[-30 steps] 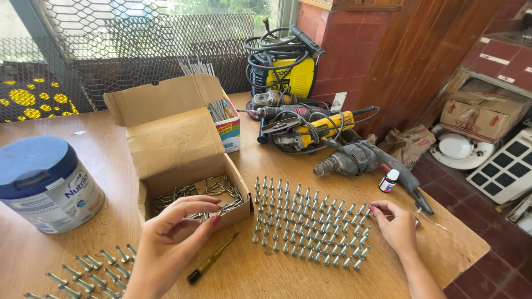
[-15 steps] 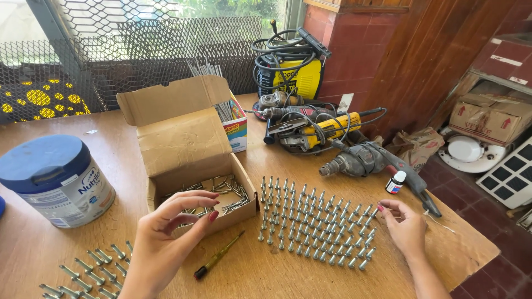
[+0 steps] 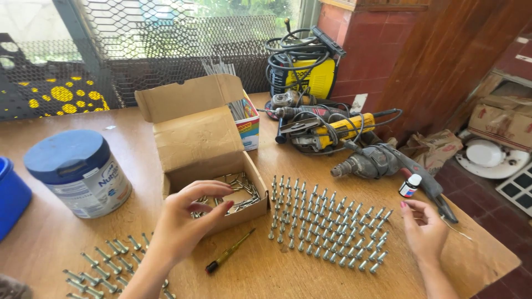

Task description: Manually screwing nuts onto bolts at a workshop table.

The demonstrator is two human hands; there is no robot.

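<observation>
My left hand [image 3: 185,221] reaches into the open cardboard box [image 3: 195,145], fingertips pinched over the loose metal fasteners [image 3: 239,191] lying inside; whether it grips one I cannot tell. My right hand [image 3: 424,230] hovers open, fingers spread, just right of a block of bolts [image 3: 324,224] standing upright in neat rows on the wooden table [image 3: 310,274]. A second group of bolts [image 3: 105,263] lies at the near left by my left wrist. A thin yellow-handled screwdriver [image 3: 228,253] rests on the table in front of the box.
A blue-lidded white tin [image 3: 80,171] and a blue container [image 3: 10,194] stand at left. Power drills [image 3: 377,161], a yellow tool [image 3: 338,128], cables and a yellow welder [image 3: 305,69] crowd the back right. A small white bottle [image 3: 410,185] stands near the table's right edge.
The view has shifted a little. My left hand stays at the box with fingers curling over the fasteners; my right hand has drawn slightly right of the bolt rows.
</observation>
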